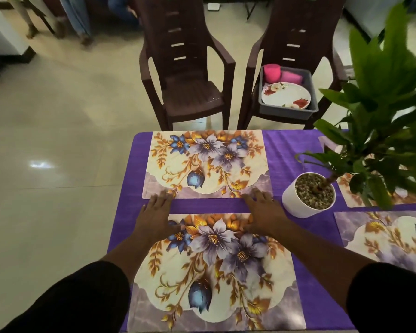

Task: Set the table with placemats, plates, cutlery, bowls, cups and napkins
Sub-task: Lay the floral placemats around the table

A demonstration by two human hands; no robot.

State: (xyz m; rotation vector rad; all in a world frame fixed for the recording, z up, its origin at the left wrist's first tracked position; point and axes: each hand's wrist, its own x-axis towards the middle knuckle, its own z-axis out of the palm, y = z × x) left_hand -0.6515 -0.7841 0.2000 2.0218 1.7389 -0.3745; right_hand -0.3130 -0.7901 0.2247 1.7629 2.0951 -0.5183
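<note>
A: Hands?
B: Left hand point(157, 213) and right hand point(262, 210) flat, fingers straight, slightly spread, tips on far placemat point(205, 162) near edge.
A: Plate point(285, 96)?
B: In grey tub point(288, 109) on chair point(296, 39).

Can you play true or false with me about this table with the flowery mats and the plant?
1. Both hands lie flat with straight fingers on the far placemat. True: the left hand and right hand reach its near edge.
2. A plate already sits on the near placemat. False: the flowered plate is in the grey tub on the right chair.
3. The tablecloth is purple. True.
4. The plant pot is black. False: it is white, with pebbles on top.
5. Pink cups are in the tub. True.
</note>
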